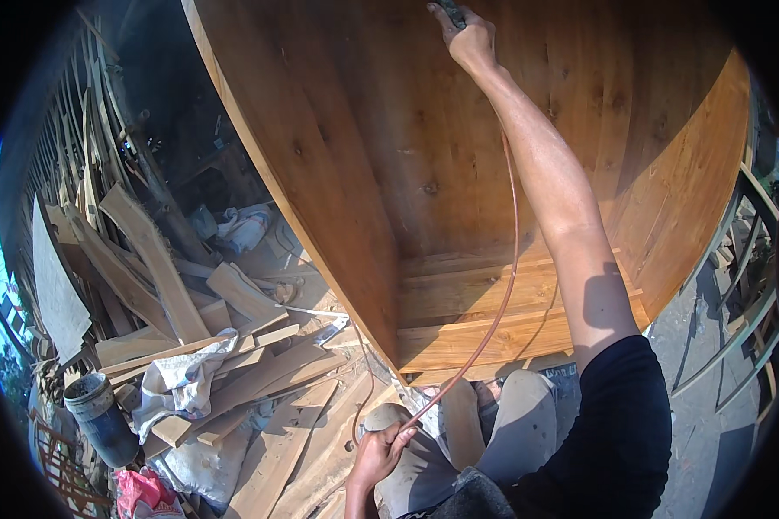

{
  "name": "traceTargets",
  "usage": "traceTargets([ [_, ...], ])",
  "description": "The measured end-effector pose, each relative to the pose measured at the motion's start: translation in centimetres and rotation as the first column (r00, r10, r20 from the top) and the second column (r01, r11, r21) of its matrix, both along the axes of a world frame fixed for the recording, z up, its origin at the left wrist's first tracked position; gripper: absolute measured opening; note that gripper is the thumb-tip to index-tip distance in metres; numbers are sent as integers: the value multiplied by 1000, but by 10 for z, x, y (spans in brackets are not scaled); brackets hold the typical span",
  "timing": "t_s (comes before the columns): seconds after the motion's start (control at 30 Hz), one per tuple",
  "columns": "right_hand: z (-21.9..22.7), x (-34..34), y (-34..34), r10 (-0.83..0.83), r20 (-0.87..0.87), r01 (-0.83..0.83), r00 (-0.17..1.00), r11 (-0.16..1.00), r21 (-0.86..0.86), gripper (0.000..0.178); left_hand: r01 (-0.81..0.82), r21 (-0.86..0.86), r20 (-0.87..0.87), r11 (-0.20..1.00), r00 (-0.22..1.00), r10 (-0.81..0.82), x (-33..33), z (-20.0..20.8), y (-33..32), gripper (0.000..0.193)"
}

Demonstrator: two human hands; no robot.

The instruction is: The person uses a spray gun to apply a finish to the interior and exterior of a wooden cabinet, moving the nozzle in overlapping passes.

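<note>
- Hose (517,229): thin, reddish-brown; runs in a curve from the left hand, at the near side of the scene, to beside the right forearm, across the inside of the cabinet. Its far end passes behind the arm; whether it joins the dark tool cannot be told.
- Left hand (375,456): at the near side, over the left knee; fingers curled, thumb closed against the hose.
- Right hand (473,41): at the far side, arm fully extended in front of the cabinet; fingers wrapped round a dark tool (450,12), which is cut off by the upper edge of the view.
- Cabinet (441,195): brown wood with visible grain and knots; fills the far centre and right. Its inside faces the person. Lighter boards (485,342) form its near end; sunlight falls across these and the right panel.
- Left area: planks (299,424) lie in a loose pile on the ground. A white sack (180,381) is draped on the pile; a dark bucket (104,424) stands just left of it, and a pink bag (145,493) lies nearer.
- Right area: curved thin bars (737,298) stand beyond the cabinet's right edge.
</note>
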State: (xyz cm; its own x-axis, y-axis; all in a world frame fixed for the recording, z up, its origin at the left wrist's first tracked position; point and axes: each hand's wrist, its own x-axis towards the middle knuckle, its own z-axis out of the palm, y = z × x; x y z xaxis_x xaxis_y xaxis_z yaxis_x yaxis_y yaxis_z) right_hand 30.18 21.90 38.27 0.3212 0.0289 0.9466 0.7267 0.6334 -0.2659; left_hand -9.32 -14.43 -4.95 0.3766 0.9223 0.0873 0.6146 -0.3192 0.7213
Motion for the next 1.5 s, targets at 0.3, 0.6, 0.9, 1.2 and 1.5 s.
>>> traceTargets([
  [0.3, -117, 22, -40, 55, -5, -51, 998, 871, -488, 63, -11, 4, -31, 1000, 999, 11, -5, -9, 7, 41],
  [0.6, -317, 29, -40, 71, -113, -130, 991, 698, -705, 59, -63, -33, -154, 997, 986, 57, 3, 6, 1, 41],
  [0.9, -488, 39, -27, -6, -187, -165, 982, 438, -884, 63, -48, -96, -207, 994, 978, 27, 19, -4, 2, 40],
  [1.2, -441, 64, -37, 11, -139, -122, 990, 558, -821, 62, -10, -100, -233, 995, 972, -14, 28, -18, 8, 36],
  [1.5, -282, 66, -43, 49, -168, -149, 985, 740, -656, 60, 18, -67, -186, 998, 982, -31, 33, -15, 15, 36],
])
